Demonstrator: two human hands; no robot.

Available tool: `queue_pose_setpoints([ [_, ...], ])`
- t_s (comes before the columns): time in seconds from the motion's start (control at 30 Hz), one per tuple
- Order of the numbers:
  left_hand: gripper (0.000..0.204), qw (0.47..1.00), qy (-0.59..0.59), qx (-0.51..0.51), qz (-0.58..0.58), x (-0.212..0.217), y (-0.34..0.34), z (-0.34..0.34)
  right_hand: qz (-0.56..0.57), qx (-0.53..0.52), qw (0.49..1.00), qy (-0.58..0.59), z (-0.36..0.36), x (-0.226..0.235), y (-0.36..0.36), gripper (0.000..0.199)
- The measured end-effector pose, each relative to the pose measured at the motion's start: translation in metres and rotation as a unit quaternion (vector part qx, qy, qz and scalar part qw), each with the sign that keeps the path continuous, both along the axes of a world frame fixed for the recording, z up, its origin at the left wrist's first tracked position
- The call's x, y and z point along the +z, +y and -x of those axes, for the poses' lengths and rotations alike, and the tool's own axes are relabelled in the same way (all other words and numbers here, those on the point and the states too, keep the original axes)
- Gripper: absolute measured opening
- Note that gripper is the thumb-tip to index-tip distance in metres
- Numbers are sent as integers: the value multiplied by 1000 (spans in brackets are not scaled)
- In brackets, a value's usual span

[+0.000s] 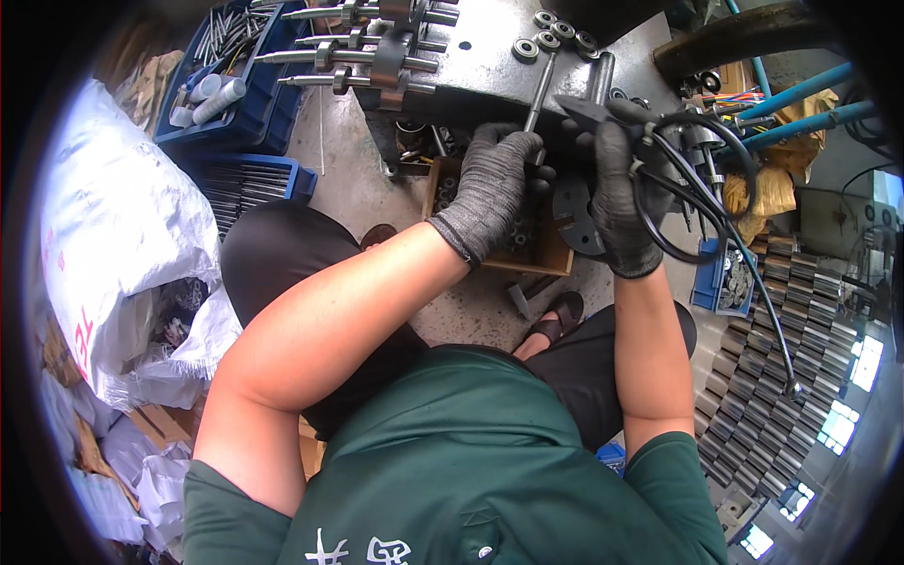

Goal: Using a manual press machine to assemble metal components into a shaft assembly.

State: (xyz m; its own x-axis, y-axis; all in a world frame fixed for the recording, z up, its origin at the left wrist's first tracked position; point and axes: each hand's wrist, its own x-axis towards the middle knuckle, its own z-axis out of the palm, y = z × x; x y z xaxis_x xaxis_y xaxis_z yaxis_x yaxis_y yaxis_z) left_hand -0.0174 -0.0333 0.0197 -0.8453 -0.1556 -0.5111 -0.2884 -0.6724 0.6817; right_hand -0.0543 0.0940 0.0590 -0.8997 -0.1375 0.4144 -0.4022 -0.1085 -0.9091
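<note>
My left hand (492, 184), in a grey knit glove, is closed around the lower end of a slim steel shaft (541, 92). The shaft tilts up and away over the edge of a metal bench (471, 85), its far tip close to several small ball bearings (548, 40). To its right, my gloved right hand (621, 193) is closed on a dark tool with a wedge-shaped end, apparently a hammer (586, 108); its handle is mostly hidden by the fingers. Behind that tool a thicker metal rod (604, 75) stands up. Black cable loops (695, 179) hang beside my right wrist.
Shafts with fitted rings sit in a rack (386, 66) at the bench's left. Blue bins (226, 94) and a white sack (122, 235) lie left. Below my hands are a wooden box (556, 259) and another hammer (520, 299). Rows of metal cylinders (763, 377) cover the right.
</note>
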Motion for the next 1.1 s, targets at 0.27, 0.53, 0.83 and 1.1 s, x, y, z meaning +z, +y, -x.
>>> queue_pose_setpoints([
  [0.27,31,996,-39,-39,-75,-10,-12,6,-1,32,997,-71,-8,9,-6,23],
  [0.53,32,997,-58,-31,-30,-4,-13,4,-229,1,968,103,0,4,0,21],
  [0.83,33,998,-57,-22,-22,-6,-13,4,-170,4,982,79,1,3,-3,21],
  [1.1,33,996,-60,-21,-60,-12,-12,7,-130,15,990,41,1,2,2,22],
])
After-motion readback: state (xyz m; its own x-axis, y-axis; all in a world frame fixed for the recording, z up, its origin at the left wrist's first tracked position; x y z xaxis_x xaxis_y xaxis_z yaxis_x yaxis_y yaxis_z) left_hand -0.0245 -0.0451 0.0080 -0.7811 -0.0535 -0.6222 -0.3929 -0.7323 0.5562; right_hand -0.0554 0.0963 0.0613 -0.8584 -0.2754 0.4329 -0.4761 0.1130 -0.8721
